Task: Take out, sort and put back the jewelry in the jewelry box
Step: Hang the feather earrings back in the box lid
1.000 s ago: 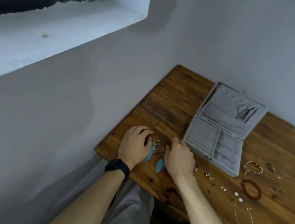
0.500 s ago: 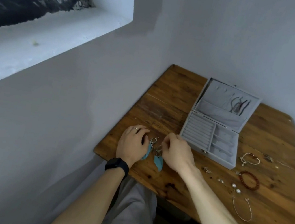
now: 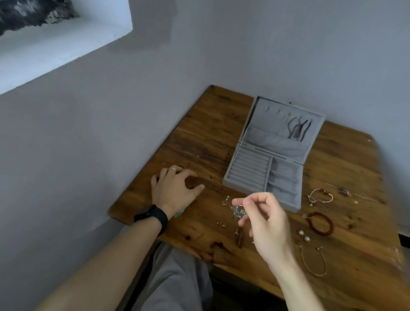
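Right hand (image 3: 261, 216) pinches a turquoise earring (image 3: 238, 210) at frame centre, clear of the desk (image 3: 201, 133) — bound, I judge, for the open jewelry box (image 3: 286, 205) just above; left hand (image 3: 172, 190) rests loose, holding nothing.

Worn wooden table (image 3: 201, 133) — matt fabric-lined jewelry box (image 3: 259, 189)

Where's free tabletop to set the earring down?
Bare wood: the table left of the jewelry box, beyond the left hand; also front-right, past the wire bangle. Crowded: studs by the right hand, beaded bracelet and pearls right of it.
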Demonstrator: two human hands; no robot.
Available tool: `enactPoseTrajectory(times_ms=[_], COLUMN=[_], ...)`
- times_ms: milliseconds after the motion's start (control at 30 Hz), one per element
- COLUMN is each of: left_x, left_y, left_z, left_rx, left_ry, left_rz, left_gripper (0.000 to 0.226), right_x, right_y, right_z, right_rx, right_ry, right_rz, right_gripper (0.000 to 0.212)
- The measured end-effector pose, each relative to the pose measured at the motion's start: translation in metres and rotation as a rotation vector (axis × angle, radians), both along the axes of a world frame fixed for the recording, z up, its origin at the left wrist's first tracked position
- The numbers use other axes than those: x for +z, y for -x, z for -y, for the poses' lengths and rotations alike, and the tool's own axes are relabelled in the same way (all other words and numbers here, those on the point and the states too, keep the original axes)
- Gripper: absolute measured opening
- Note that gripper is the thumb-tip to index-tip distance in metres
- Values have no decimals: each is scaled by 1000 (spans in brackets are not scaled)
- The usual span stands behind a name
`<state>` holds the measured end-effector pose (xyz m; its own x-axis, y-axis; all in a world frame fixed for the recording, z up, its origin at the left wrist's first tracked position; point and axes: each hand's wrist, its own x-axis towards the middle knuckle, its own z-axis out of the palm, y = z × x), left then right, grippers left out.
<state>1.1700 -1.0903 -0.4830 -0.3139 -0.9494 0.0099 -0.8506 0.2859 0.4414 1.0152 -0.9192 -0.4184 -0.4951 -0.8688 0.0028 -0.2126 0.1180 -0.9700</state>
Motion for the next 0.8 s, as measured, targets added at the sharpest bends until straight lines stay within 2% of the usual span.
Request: enactPoseTrajectory(times_ms=[167,300,367,467,567,667,800], left_x=[1,8,15,28,46,67,98], left_y=[9,9,10,16,24,33,51], left_z=[4,2,-1,-7,-17,-27,-46], left_rx=[71,87,107,194,199,57,-277], left_ry=[-60,-83,-156,-322,-408,-488,-674], left_rz=[-107,-138,-315,-716,-912,-991,-888], left_gripper=[14,10,9,3,13,20,24], right_x=[-2,-5,-7,-9,-6,-1,11], right_y=[4,9,12,18,24,32,42], right_z=[-27,-44,-49,-54,-56,-56,-51], right_rx=[6,2,-19,-83,-125,-110,-83], right_ry=[-1,-7,-11,5,46,56,62], right_rz=[16,-6,16,110,158,128,72], right_gripper=[11,17,19,19,16,16,11])
